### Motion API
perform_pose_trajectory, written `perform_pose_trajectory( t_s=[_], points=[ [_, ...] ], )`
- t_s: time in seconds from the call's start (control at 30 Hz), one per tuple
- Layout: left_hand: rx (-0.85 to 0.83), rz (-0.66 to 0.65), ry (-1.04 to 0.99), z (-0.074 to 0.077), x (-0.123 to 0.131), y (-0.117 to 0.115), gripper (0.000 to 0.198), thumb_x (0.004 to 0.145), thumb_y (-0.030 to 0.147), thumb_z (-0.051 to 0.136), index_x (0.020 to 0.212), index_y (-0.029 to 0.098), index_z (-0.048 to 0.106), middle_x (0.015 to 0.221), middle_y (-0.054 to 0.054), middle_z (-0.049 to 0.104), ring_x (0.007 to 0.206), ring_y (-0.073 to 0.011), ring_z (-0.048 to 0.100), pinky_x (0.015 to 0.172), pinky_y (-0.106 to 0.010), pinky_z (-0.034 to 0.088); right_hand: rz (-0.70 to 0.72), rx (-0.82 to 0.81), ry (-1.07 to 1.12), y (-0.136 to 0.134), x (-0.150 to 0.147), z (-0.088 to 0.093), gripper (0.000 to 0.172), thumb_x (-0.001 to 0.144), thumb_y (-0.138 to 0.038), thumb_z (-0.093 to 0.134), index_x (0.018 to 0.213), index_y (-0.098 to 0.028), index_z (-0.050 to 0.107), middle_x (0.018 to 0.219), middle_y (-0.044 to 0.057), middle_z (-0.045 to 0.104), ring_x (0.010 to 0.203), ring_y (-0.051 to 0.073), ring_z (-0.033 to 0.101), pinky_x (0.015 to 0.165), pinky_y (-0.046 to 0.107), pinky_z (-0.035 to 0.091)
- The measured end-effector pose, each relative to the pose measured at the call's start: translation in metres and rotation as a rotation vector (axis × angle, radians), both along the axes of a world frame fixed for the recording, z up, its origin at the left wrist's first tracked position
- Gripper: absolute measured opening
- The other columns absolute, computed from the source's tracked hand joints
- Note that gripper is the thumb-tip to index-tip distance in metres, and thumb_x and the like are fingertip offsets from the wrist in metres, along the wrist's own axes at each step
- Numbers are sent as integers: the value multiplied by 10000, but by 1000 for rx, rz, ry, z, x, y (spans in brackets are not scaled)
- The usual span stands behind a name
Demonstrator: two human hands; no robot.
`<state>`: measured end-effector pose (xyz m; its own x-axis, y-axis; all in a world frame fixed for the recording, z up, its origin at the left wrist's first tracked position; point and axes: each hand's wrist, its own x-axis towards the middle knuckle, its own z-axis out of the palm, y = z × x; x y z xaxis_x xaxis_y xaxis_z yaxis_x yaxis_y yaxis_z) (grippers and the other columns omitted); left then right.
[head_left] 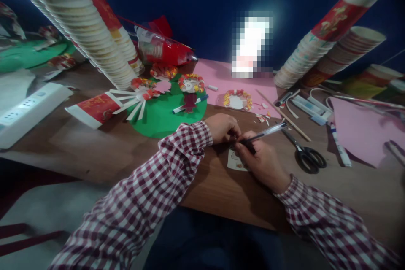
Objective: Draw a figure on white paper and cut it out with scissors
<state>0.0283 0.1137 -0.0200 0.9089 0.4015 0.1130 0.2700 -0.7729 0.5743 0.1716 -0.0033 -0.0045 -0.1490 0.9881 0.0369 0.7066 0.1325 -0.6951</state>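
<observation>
At nine o'clock, far left, a white plastic power strip (30,107) lies on the brown wooden tabletop (95,147). Toward eleven o'clock a tall leaning stack of white paper cups (85,21) rises behind a green circular paper disc (164,120) bearing red-and-white cut-cup ornaments.

At centre the left hand (223,128), in a red-and-white checked sleeve, has its fingers curled together, tips resting at the top edge of a small white printed paper cut-out (236,161) that lies flat on the table. Whether they pinch the paper cannot be told.

The right hand (264,164) sits just beside it toward four o'clock, fingers clamped on the black grip of a silver-barrelled ballpoint pen (267,132). The pen's long axis runs from eight o'clock to two o'clock; its tip is hidden between the hands. The cut-out lies directly below both sets of fingertips, its right half covered by the right hand, which is the nearer.

Toward three o'clock, black-handled scissors (305,154) lie apart from the right hand, blades pointing to ten o'clock, beside a pink paper sheet (357,135).
</observation>
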Motion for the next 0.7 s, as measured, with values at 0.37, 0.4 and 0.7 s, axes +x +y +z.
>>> perform_pose_trajectory(
  t_s=[0.37, 0.4, 0.7],
  points=[
    [-23, 17, 7, 2, 0, -2, 181, 668, 146, 582, 780, 196, 715, 703, -1, 612, 643, -89, 521, 577, -173, 353, 6, -17, -25, -1, 1, 0, 178, 875, -356, 441, 893, -204, 533, 666, -6, 603, 557, 131, 564, 526, 226, 394],
    [-22, 20, 7, 2, 0, -2, 180, 667, 141, 581, 773, 195, 715, 696, -1, 610, 643, -90, 520, 578, -173, 354, 5, -23, -20, -1, 0, 0, 180, 874, -359, 440, 889, -203, 530, 652, -10, 597, 542, 128, 558, 515, 224, 391],
    [-3, 10, -1, 2, 1, -2, 164, 662, 144, 585, 757, 177, 715, 683, 0, 600, 609, -82, 499, 552, -177, 339, 1, -18, -14, 0, 0, -1, 181, 879, -356, 435, 899, -203, 530, 690, 3, 622, 566, 141, 582, 533, 237, 405]
  ],
)
